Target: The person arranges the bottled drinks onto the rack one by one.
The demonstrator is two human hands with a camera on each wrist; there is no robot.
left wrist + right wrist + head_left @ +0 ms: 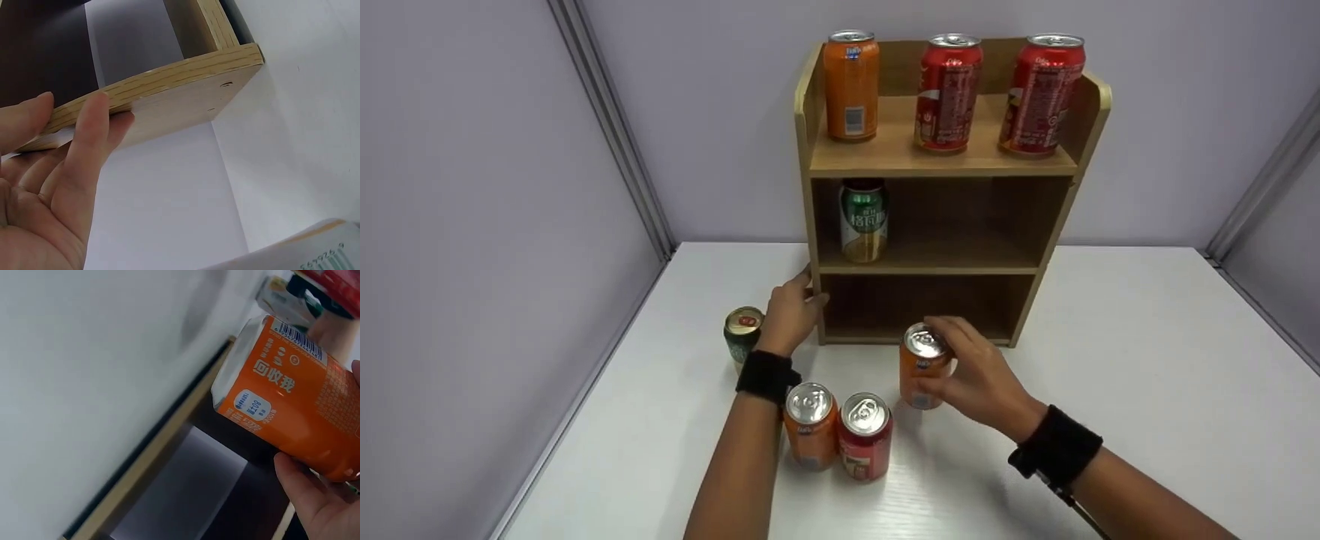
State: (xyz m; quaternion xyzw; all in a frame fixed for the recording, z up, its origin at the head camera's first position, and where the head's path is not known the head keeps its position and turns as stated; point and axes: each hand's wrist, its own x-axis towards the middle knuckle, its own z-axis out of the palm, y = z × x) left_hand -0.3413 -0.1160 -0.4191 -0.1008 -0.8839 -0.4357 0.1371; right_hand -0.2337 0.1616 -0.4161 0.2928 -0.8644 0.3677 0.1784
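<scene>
My right hand (979, 379) grips an orange soda can (913, 375) with thumb and fingers around its upper part, just in front of the wooden shelf (937, 271). In the right wrist view the orange can's printed side faces the camera, and its base points toward the shelf's bottom edge. My left hand (793, 319) pinches the front edge of the shelf's left side panel low down. The left wrist view shows its thumb and fingers on opposite faces of that panel (185, 72). A green can (744, 330) stands just left of this hand, partly hidden by the wrist.
Another orange can (812, 435) and a red can (865, 442) stand side by side near the left forearm. On the top shelf are an orange can (852, 90) and two red cola cans (949, 97). A green-and-gold can (864, 223) occupies the middle level's left. Walls (720, 120) enclose the table.
</scene>
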